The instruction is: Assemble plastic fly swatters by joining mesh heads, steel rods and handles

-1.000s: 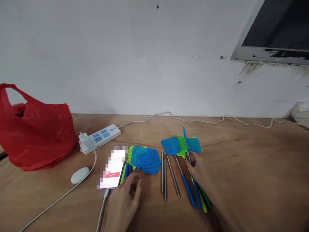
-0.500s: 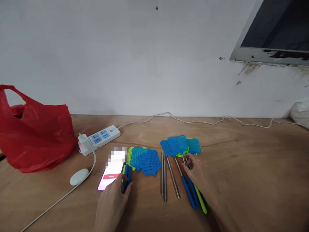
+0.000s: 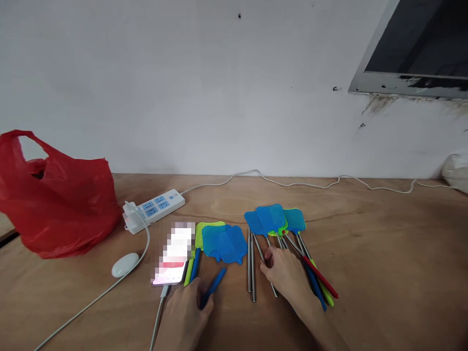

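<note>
My left hand [image 3: 188,309] is closed around a blue handle [image 3: 215,286], whose far end sticks out past the fingers. Beside it lie another blue handle [image 3: 195,265] and a lime handle [image 3: 188,273]. My right hand [image 3: 287,273] has its thumb and fingers curled at a thin metal rod [image 3: 261,251]; the exact contact is partly hidden. More metal rods [image 3: 251,268] lie just left of it. Loose fly swatter heads [image 3: 230,243] overlap in the middle. Behind and under my right hand are fly swatters [image 3: 269,218] with shafts, including red [image 3: 321,279] and lime handles.
A lit phone [image 3: 175,258], partly blurred, lies left with a cable plugged in. Farther left are a white mouse-shaped object [image 3: 125,264], a white power strip [image 3: 157,209] and a red plastic bag [image 3: 69,209]. A thin cord [image 3: 292,184] runs along the wall.
My left hand has drawn a blue handle toward me and right, turning it aslant. My right hand has moved left and nearer from the swatter shafts to a loose rod. A red handle now shows.
</note>
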`<state>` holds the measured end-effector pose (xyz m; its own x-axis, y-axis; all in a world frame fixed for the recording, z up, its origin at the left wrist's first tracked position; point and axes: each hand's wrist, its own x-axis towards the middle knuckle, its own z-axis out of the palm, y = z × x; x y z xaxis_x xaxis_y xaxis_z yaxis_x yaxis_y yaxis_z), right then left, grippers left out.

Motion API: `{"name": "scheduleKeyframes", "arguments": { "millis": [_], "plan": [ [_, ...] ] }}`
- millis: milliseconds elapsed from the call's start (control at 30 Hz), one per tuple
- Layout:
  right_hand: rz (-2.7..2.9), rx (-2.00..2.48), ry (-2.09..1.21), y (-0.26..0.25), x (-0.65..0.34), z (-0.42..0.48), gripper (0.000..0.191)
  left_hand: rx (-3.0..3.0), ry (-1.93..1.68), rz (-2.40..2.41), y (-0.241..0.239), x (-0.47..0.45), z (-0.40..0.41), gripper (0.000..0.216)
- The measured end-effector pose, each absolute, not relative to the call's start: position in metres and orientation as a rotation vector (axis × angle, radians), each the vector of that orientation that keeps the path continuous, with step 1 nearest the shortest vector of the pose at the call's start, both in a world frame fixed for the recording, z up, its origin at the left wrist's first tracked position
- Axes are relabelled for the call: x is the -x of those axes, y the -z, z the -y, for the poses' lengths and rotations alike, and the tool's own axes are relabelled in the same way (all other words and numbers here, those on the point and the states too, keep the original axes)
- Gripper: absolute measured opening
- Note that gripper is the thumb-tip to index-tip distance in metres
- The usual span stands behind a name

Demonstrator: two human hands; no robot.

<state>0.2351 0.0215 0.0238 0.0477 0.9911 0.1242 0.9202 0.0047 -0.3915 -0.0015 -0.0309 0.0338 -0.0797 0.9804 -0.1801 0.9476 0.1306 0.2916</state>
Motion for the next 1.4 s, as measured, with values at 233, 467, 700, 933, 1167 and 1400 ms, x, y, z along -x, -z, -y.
{"name": "scheduleKeyframes", "arguments": {
  "millis": [233,467,700,933,1167,1400],
  "plan": [
    [1.723,1.902,-0.394,-0.034,-0.245,-0.021,0.016,-1.882,-0.415,-1.879,-0.043,-0.009,0.038,0.016],
    [0.936,1.347,-0.973,-0.032,-0.253,-0.001,0.02,-1.91,-0.566,-1.777,-0.046,-0.014,0.035,0.016],
    [0.474,0.911,-1.166,-0.041,-0.238,0.002,0.036,-2.013,-0.717,-1.601,-0.04,-0.015,0.039,0.009],
    [0.534,0.847,-1.194,-0.049,-0.221,0.009,0.035,-2.06,-0.85,-1.514,-0.029,-0.016,0.038,0.008],
    [0.546,0.857,-1.134,-0.046,-0.224,0.011,0.031,-2.094,-0.982,-1.45,-0.027,-0.017,0.038,0.008],
    [0.592,0.84,-1.129,-0.047,-0.226,0.011,0.025,-2.128,-1.0,-1.454,-0.022,-0.017,0.037,0.008]
  ]
}}
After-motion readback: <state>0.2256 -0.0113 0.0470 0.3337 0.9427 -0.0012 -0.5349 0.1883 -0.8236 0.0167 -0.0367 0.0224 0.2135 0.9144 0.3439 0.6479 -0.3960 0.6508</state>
